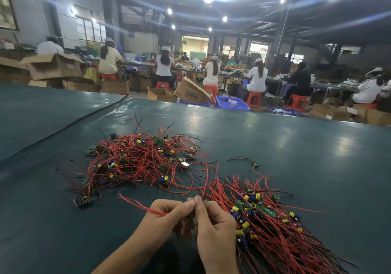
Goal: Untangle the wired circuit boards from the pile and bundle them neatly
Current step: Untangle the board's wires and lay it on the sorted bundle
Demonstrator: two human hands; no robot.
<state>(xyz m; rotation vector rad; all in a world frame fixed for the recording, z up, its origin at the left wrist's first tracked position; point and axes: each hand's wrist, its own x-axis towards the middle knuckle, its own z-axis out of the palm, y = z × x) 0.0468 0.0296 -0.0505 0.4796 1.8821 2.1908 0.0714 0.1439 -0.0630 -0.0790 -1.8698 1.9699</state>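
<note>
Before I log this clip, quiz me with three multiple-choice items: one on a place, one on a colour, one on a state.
1. Where does the lone circuit board lie?
A) on the mat, right of the tangled pile
B) in a crate
C) under a hand

2. What colour are most of the wires?
A) white
B) red
C) blue

3. What are the left hand and right hand doing?
A) lying flat
B) pinching wires
C) lifting a box

Answers:
1 A: it sits alone, beyond the sorted bundle.
2 B: red strands dominate both heaps.
3 B: the fingertips of both hands meet, gripping strands.
</note>
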